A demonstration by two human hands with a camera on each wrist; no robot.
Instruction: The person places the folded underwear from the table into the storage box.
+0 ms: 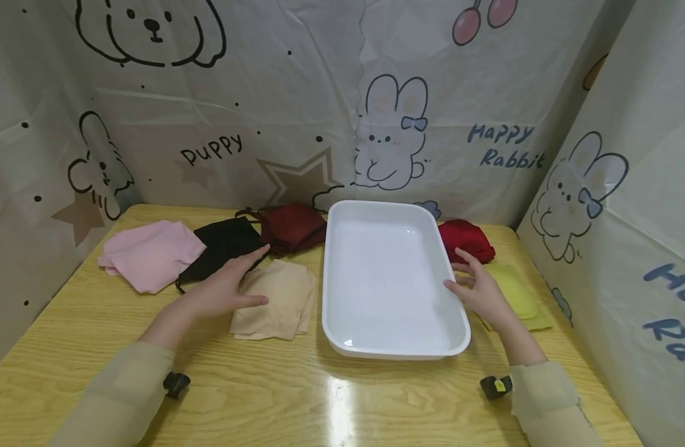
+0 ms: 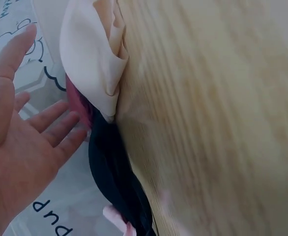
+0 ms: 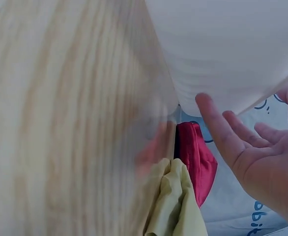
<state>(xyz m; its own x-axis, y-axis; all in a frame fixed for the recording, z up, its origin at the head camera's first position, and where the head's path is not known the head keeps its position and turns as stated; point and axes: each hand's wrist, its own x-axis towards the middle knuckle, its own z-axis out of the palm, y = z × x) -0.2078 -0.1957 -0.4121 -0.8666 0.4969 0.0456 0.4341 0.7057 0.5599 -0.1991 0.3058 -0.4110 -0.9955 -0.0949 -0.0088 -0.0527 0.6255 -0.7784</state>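
Head cam: glare on table [image 1: 253, 397]; wrist pics dim, bit blurry

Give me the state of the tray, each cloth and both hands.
White tray, upright, nothing inside
Pink cloth, loosely folded
Black cloth, bunched, cord showing
Dark red cloth, bundled
Beige cloth, folded in layers
Bright red cloth, bunched
Yellow cloth, folded
Left hand, fingers spread, holding nothing
Right hand, fingers spread at tray's right rim

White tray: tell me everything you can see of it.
The white tray is rectangular, shallow and glossy, apparently plastic, with rounded corners and a raised rim. It appears to sit upright on the table, long sides running front to back, between the beige cloth and yellow cloth. The right hand is at its right rim; whether it touches is unclear.
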